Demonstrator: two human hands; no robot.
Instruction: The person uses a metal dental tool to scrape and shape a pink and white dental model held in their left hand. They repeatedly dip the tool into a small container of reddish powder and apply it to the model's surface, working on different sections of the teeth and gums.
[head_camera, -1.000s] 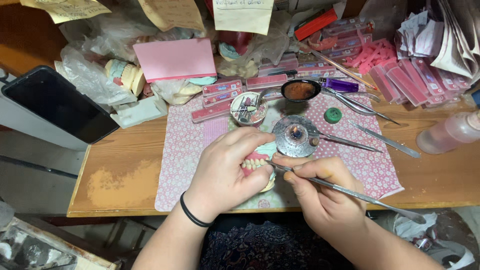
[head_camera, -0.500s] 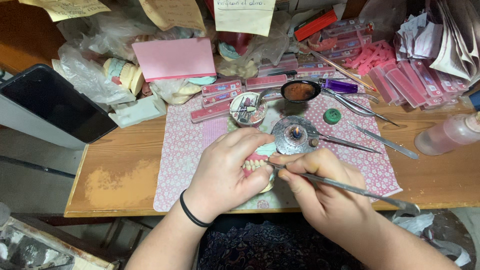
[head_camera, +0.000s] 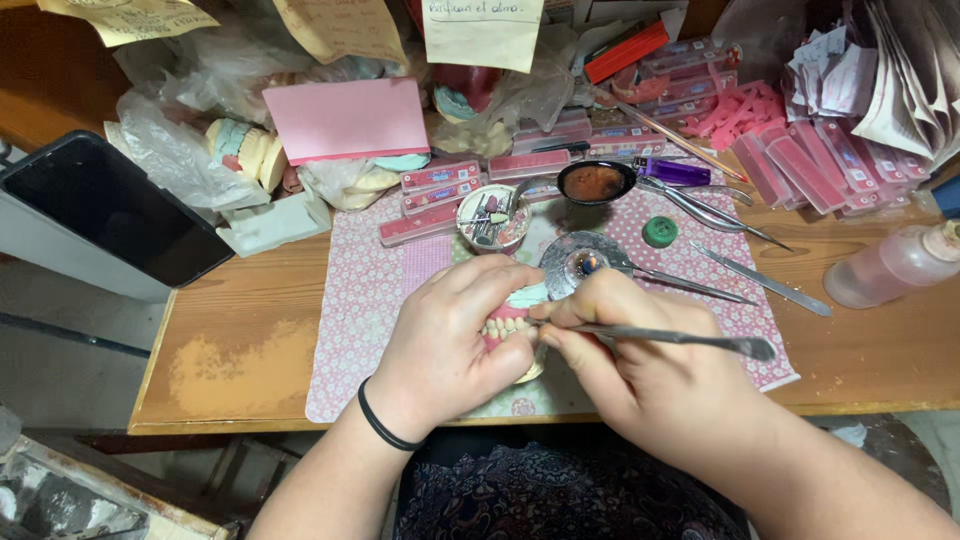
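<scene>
Denture model: clamped steady in left hand; right hand gripped metal spatula, tip against its teeth.

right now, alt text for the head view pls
The left hand grips a denture model with pink gums while the right hand works a thin metal tool at its teeth. They sit over a pink floral mat on a cluttered wooden bench.

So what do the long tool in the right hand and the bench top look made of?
The long tool in the right hand looks like bare metal: thin, grey, with a dull shine. The bench top looks like wood, brown with visible grain, and has a paler worn patch.
</scene>
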